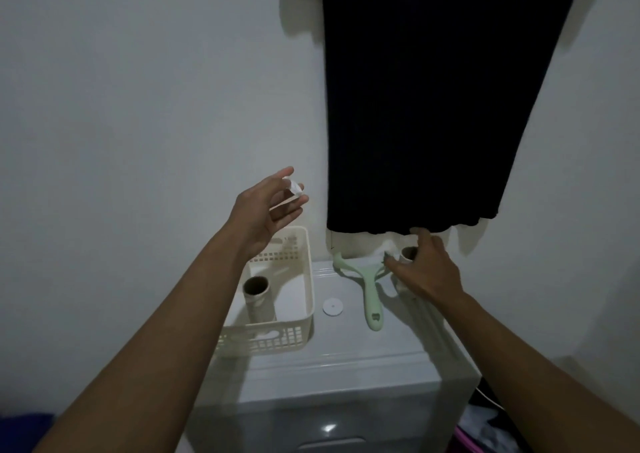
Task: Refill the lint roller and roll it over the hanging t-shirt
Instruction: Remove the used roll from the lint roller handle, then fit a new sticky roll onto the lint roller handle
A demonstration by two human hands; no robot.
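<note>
A black t-shirt [433, 99] hangs on the white wall at the upper right. Below it, a pale green lint roller handle [367, 284] lies on top of a white cabinet [346, 366]. My right hand [424, 267] rests at the roller's head, its fingers closed around a white refill roll [408, 253] whose open end faces me. My left hand [270, 206] is raised above the basket and pinches a small crumpled white scrap [294, 186] between fingertips.
A cream slotted basket [277, 334] stands on the cabinet's left side with an empty cardboard core [257, 296] upright inside. A small white disc [333, 306] lies between basket and handle. Clothes lie on the floor at the lower right [485, 425].
</note>
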